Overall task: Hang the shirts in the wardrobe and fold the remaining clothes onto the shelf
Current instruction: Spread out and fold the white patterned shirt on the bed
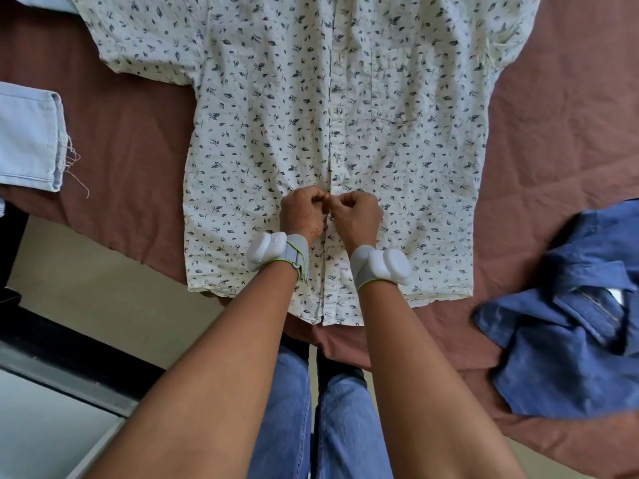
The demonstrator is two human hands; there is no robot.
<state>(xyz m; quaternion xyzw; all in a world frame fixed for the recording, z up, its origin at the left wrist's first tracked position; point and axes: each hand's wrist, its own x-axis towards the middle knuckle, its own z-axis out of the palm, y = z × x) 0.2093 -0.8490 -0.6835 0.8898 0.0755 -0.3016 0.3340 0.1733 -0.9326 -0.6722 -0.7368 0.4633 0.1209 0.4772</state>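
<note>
A white short-sleeved shirt with a dark leaf print lies flat and face up on the brown bedsheet, hem towards me. My left hand and my right hand meet at its button placket, low on the front. Both have curled fingers pinching the placket fabric, one from each side. What lies between the fingertips is hidden.
A crumpled dark blue denim shirt lies at the bed's right edge. Pale blue jeans with a frayed hem lie at the left. A beige floor and a dark frame show lower left. My legs stand against the bed edge.
</note>
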